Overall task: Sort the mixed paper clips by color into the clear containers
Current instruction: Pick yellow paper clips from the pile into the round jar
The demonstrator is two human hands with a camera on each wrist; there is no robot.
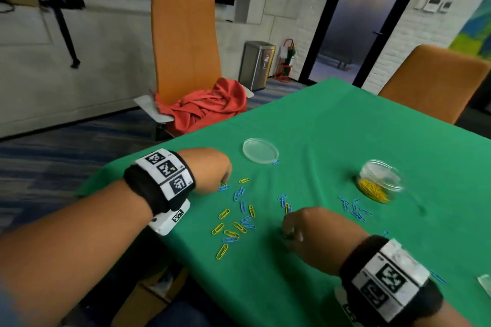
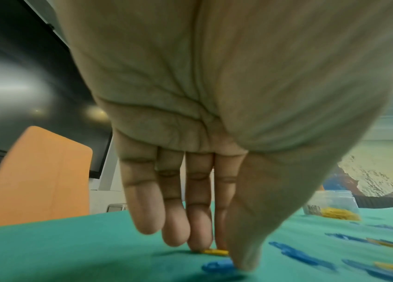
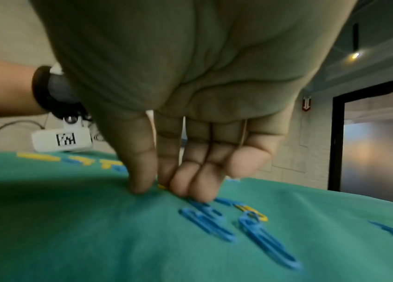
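Note:
Yellow and blue paper clips point(image 1: 236, 223) lie scattered on the green tablecloth point(image 1: 332, 135). My left hand point(image 1: 224, 184) reaches down at the pile's far left. In the left wrist view its fingertips and thumb point(image 2: 224, 253) close on a yellow clip point(image 2: 215, 251), and the thumb tip touches a blue clip point(image 2: 217, 267). My right hand point(image 1: 285, 233) is lower in the middle; its thumb and fingers point(image 3: 159, 188) pinch a yellow clip point(image 3: 162, 186) against the cloth beside blue clips point(image 3: 207, 223). A clear jar point(image 1: 377, 180) holds yellow clips. A shallow clear dish point(image 1: 260, 151) sits beyond the pile.
More blue clips point(image 1: 353, 210) lie left of the jar, and one point(image 1: 275, 161) touches the dish. The table's left edge runs just behind my left wrist. An orange chair point(image 1: 186, 34) with a red cloth point(image 1: 210, 106) stands beyond it, another chair point(image 1: 435, 82) at the far right.

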